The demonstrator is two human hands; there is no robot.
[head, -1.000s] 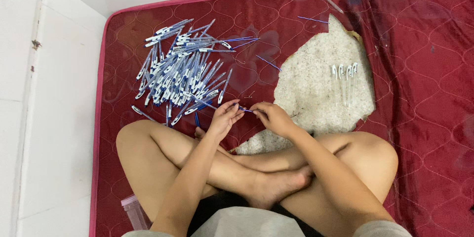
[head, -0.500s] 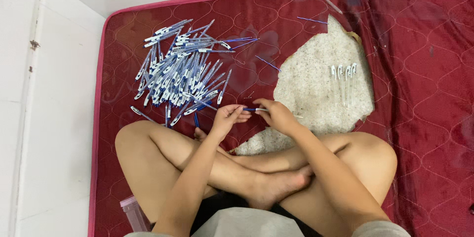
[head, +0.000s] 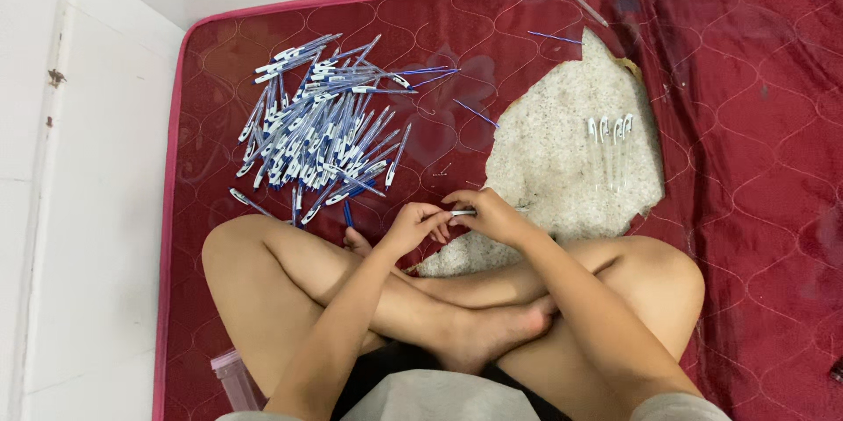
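Note:
I sit cross-legged on a dark red quilted mattress point(head: 746, 122). My left hand point(head: 413, 226) and my right hand point(head: 490, 215) meet above my shins, both pinching one small white and blue pen point(head: 462, 212) held level between the fingertips. A big heap of blue and white pens point(head: 320, 131) lies just beyond my left knee. Several clear pen barrels with white caps point(head: 610, 133) lie in a row on the torn pale patch point(head: 562, 158) of the mattress, beyond my right hand.
Thin blue refills point(head: 475, 113) lie loose on the mattress between heap and patch. A single pen point(head: 580, 0) rests near the far edge. A clear plastic bag point(head: 235, 377) sits by my left hip. White floor point(head: 88, 210) runs along the left.
My hands have stayed together over my legs, fingers shifting slightly on the pen. The view has tilted a little.

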